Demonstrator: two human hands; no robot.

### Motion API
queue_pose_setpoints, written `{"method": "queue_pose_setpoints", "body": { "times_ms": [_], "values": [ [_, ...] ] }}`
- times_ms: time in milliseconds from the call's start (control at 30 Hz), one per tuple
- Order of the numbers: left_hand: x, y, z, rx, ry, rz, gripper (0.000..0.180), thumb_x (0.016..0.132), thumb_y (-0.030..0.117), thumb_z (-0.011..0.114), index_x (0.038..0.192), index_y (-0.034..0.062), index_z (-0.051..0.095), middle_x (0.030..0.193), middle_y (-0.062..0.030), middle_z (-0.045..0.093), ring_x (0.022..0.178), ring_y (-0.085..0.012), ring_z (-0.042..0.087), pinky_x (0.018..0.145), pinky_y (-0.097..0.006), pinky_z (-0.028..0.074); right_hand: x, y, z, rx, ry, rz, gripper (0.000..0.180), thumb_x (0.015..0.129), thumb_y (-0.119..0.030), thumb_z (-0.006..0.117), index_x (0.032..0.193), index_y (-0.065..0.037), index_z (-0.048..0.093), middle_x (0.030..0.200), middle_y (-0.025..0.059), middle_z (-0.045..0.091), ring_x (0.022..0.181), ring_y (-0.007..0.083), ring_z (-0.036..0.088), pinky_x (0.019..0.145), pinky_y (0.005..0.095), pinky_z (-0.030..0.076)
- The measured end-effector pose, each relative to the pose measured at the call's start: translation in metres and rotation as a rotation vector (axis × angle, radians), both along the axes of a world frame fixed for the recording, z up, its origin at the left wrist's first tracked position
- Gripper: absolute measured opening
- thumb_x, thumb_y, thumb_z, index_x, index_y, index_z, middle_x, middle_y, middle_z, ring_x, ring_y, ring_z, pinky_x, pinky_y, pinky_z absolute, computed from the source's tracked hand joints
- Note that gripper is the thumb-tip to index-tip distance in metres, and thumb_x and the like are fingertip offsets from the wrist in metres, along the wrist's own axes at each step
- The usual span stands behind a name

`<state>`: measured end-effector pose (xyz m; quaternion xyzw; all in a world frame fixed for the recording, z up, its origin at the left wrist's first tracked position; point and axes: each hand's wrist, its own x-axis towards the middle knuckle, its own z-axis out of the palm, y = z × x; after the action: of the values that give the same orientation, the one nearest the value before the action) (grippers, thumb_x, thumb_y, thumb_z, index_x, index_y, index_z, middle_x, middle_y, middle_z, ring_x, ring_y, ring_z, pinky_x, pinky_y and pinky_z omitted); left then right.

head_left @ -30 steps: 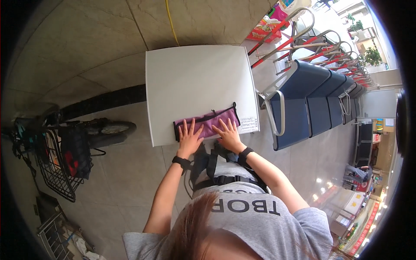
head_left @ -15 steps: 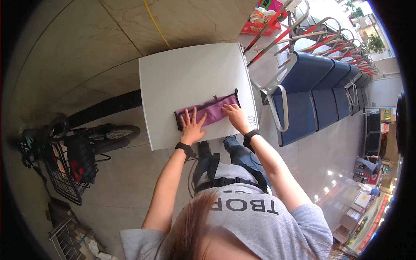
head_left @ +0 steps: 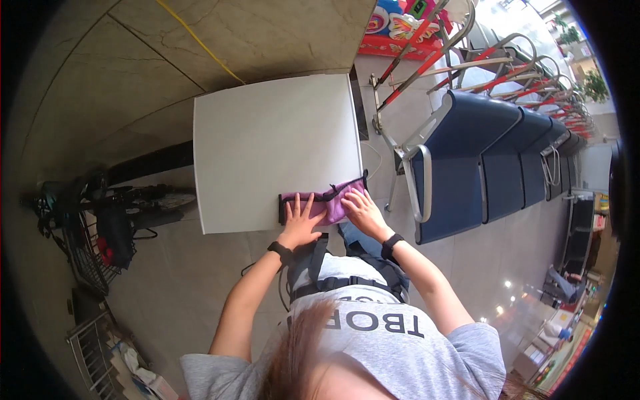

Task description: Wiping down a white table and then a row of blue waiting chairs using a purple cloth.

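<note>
Purple fabric (head_left: 335, 210), left hand (head_left: 299, 229) spread atop

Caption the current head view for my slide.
Left hand spread on a purple fabric pouch with black trim, right hand touching its right end, on a white rectangular table.

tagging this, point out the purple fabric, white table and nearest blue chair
purple fabric (head_left: 335, 211), head view, uncovered middle
white table (head_left: 275, 137), head view, bare top
nearest blue chair (head_left: 450, 193), head view, seat panel

Left grip (head_left: 298, 227) splays palm-down while right grip (head_left: 365, 215) half curls.
</note>
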<state>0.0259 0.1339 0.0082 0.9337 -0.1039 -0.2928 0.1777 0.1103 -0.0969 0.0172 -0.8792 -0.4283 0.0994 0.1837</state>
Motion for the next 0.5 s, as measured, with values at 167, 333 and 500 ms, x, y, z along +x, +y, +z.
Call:
{"method": "queue_pose_setpoints", "body": {
  "times_ms": [167, 333, 500],
  "values": [
    [0.054, -0.038, -0.020, -0.011, -0.267, 0.243, 0.065, 0.076, 0.045, 0.065, 0.136, 0.0340, 0.041, 0.153, -0.0112, -0.001, 0.135, -0.0477, -0.008, 0.103, -0.068, 0.002, 0.089, 0.017, -0.014, 0.135, -0.001, -0.065, 0.039, 0.073, -0.005, 0.055, 0.113, -0.005, 0.054, 0.121, 0.0127, 0.049, 0.122, 0.0299, 0.042, 0.100, 0.0392, 0.036],
    [0.075, -0.057, -0.032, 0.112, -0.384, 0.390, 0.063, 0.079, 0.037, 0.063, 0.137, 0.0340, 0.039, 0.151, -0.0119, 0.010, 0.136, -0.0461, -0.003, 0.104, -0.066, 0.002, 0.137, 0.038, -0.021, 0.048, -0.074, 0.005, 0.037, 0.076, -0.010, 0.053, 0.113, -0.009, 0.055, 0.122, 0.0118, 0.049, 0.122, 0.0280, 0.042, 0.098, 0.0409, 0.036],
    [0.072, -0.072, -0.024, 0.140, -0.410, 0.517, 0.058, 0.081, 0.024, 0.061, 0.135, 0.0279, 0.042, 0.144, -0.0098, 0.025, 0.135, -0.0414, 0.011, 0.107, -0.062, 0.010, 0.136, 0.040, -0.026, 0.024, -0.116, 0.008, 0.040, 0.077, -0.012, 0.052, 0.117, -0.014, 0.055, 0.122, 0.0094, 0.049, 0.122, 0.0253, 0.041, 0.098, 0.0433, 0.034]
  ]
}}
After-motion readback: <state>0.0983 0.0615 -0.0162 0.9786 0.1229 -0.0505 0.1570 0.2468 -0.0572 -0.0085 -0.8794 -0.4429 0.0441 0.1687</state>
